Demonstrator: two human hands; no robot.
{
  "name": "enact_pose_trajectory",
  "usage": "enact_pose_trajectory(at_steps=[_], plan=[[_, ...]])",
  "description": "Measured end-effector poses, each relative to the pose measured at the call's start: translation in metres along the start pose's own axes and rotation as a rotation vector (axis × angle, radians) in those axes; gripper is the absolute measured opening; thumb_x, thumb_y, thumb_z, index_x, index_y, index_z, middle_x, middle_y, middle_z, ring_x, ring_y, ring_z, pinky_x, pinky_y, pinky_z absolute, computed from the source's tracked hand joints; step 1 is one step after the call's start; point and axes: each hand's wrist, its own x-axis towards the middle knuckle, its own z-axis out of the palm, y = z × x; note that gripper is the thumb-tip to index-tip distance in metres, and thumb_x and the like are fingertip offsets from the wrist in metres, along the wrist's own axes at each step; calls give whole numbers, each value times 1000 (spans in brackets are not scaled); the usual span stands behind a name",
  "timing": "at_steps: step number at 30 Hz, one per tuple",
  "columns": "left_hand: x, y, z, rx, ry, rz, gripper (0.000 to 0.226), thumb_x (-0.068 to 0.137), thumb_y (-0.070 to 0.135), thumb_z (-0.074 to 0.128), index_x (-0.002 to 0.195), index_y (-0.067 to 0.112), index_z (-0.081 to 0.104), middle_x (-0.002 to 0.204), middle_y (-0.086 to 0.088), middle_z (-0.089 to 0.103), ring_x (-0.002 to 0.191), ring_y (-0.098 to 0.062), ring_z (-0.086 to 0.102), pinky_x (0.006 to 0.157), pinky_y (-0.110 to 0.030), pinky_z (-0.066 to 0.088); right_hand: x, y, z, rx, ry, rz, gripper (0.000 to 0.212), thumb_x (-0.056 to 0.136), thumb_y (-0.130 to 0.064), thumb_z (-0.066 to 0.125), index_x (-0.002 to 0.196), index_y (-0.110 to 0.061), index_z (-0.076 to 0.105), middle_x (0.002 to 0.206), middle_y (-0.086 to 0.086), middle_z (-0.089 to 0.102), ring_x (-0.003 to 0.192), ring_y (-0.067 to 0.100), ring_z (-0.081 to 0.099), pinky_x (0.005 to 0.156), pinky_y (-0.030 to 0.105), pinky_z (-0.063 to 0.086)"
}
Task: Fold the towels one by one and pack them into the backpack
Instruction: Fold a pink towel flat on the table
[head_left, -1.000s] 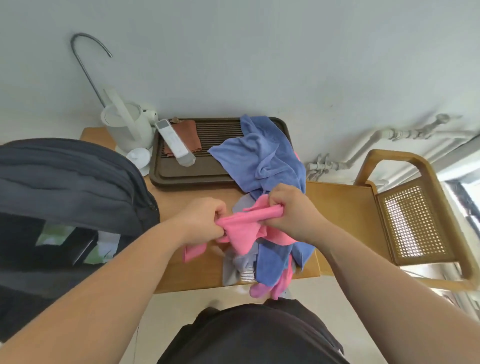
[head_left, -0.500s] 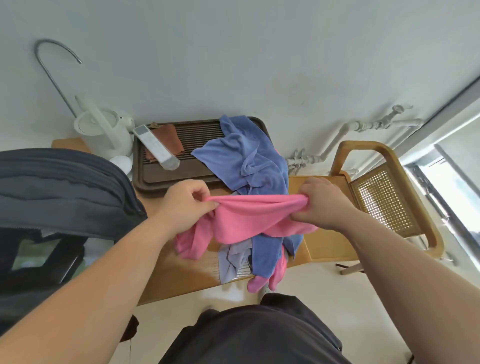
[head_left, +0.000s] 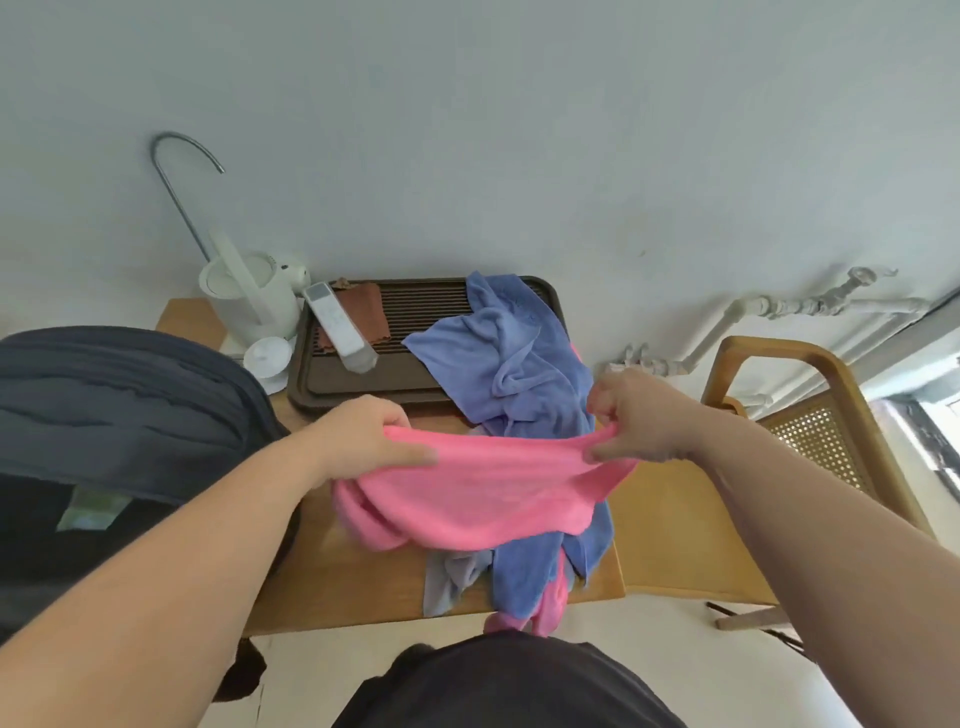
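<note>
The pink towel (head_left: 483, 493) is soft, matt, fuzzy cloth, as are the blue towels (head_left: 514, 374) heaped at 12 o'clock from it. The backpack (head_left: 119, 410) at 9 o'clock is dark woven fabric, matt. The table (head_left: 363, 587) is smooth, light wood with a faint sheen. The tray (head_left: 363, 384) is dark brown, ribbed, semi-matt. The kettle (head_left: 244, 296) at 11 o'clock is smooth white plastic. The chair (head_left: 810, 410) at 3 o'clock is wood with woven cane

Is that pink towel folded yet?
Not yet: the pink towel hangs stretched between the left hand and right hand, its lower part bunched.
</note>
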Motion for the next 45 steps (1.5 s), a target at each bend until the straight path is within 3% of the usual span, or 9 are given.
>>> enact_pose_trajectory(at_steps=[3,7,11,16,25,30,33,38,45], plan=[[10,8,-7,282,-192,-45,35,68,50,85,79,21,69,78,5,69,74,-14,66,70,-33,54,16,8,-14,-57,-30,86,43,84,-46,72,63,-16,49,71,-3,51,73,24,51,61,34,40],[40,27,-37,332,376,1,16,78,24,65,67,18,55,69,2,57,72,-28,59,57,-37,42,40,10,-62,-6,367,241,34,94,-30,57,65,-20,40,72,-1,50,78,30,52,60,32,33],[43,59,-87,215,856,35,9,80,10,61,79,18,61,72,2,53,75,-27,51,65,-32,35,46,9,-116,57,768,215,17,88,-18,57,76,-17,44,78,9,54,74,30,45,64,36,34],[21,77,-104,152,993,125,16,82,3,59,89,17,65,80,-3,60,73,-24,53,62,-32,38,26,19,-132,106,932,65,19,82,-13,60,74,-18,44,69,5,48,66,32,41,59,35,29],[1,-23,43,341,483,119,29,69,-12,60,61,11,44,70,0,41,66,-25,42,55,-39,35,-18,53,50,19,363,117,23,73,1,62,68,-18,49,71,4,49,74,34,54,57,34,32],[-16,-59,124,406,177,57,25,89,2,46,84,24,57,94,1,51,96,-27,51,72,-32,33,-35,37,133,-154,52,187,21,85,-7,53,96,-23,61,99,2,55,99,29,55,70,33,36],[-20,-62,138,467,124,-36,27,94,9,41,105,20,64,107,-3,53,107,-26,50,77,-32,29,-43,28,150,-210,-19,241,30,83,-3,50,100,-26,59,103,1,56,103,27,54,72,32,33],[-24,-53,134,617,129,-50,18,90,7,43,92,19,57,93,0,46,96,-25,48,71,-34,30,-61,25,157,-233,-145,351,39,80,2,45,99,-28,60,97,-3,64,97,25,56,73,32,36],[-26,-56,154,654,-68,-64,24,94,9,40,99,21,60,108,-2,54,100,-21,51,80,-33,43,-65,20,165,-149,-442,413,40,84,1,48,114,-23,60,105,0,64,99,27,65,72,32,45]])
